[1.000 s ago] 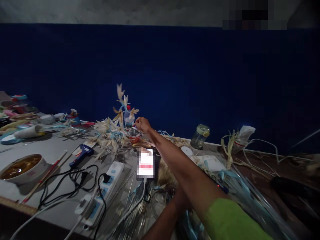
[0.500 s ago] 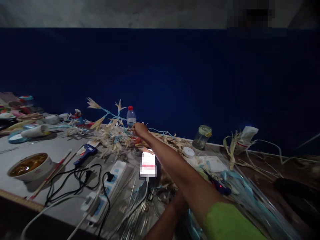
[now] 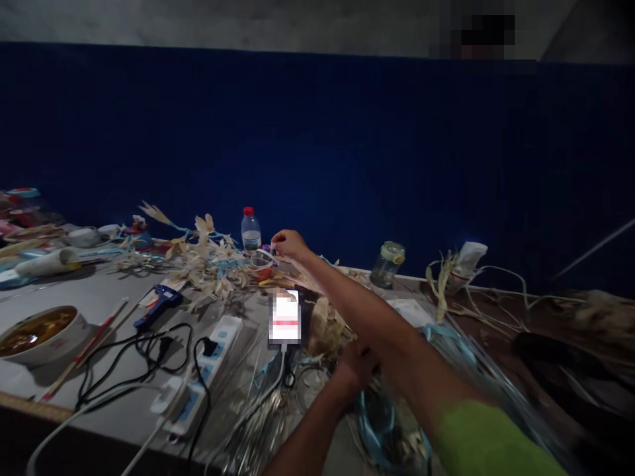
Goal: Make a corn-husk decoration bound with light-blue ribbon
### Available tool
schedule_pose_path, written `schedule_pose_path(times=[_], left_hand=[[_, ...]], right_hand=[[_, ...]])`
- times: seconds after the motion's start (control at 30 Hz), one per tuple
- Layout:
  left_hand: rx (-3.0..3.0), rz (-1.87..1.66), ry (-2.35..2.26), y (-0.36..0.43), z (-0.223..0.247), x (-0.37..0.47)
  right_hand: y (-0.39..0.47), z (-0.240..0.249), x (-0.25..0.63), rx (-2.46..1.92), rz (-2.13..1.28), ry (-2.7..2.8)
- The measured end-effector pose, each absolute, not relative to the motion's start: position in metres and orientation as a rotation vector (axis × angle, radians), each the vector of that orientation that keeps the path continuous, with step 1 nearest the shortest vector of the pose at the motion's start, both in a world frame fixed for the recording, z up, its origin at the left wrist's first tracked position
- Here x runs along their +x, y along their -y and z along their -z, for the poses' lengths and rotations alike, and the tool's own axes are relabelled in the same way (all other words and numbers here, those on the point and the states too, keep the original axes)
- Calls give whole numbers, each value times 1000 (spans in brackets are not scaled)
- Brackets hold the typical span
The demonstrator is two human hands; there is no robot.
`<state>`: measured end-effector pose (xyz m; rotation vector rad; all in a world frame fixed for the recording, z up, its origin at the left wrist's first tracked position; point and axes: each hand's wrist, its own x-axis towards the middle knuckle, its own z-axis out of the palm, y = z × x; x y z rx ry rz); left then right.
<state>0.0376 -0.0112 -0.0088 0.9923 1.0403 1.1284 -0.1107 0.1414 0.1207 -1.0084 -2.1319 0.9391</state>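
My right hand [image 3: 290, 243] reaches far across the table, thumb and fingers pinched together beside a small clear tub [image 3: 261, 268] with something orange in its bottom. A thin pale piece shows at the fingertips; I cannot make out what it is. Left of the tub lie pale dried-husk flowers [image 3: 225, 261] on light-blue wrapped stems. Low and near, my left hand [image 3: 358, 365] is curled closed, partly behind my right forearm; what it holds is hidden. Close to it sits a crumpled beige husk bundle [image 3: 327, 327].
A lit phone [image 3: 286, 317] on a cable lies mid-table, beside a power strip [image 3: 211, 370] with black cords. Nearby are a glue gun [image 3: 159, 305], a bowl of soup [image 3: 42, 334], a red-capped bottle [image 3: 251, 231], a glass jar [image 3: 387, 266] and thin wires [image 3: 258, 423].
The view has swung right. My right hand has moved off the front of the tub to its right side, and the raised flower stem is lower. My left hand now shows more.
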Motion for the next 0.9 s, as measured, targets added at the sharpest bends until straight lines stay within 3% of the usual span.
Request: schedule_pose_path(times=[0.2,0.5,0.7,0.9], left_hand=[[1115,-1178,-1039,13,8,32],[1027,-1354,-1068,3,3,26],[1019,-1509,-1357,-1,-1,20],[1122,-1422,-1389,0,1,26]], right_hand=[[-112,-116,8,-871,-1278,1737],[-72,-57,181,-1071,-1263,1369],[-73,-25,216,-1107,-1038,1246],[-58,-20,203,-948,-1310,1216]])
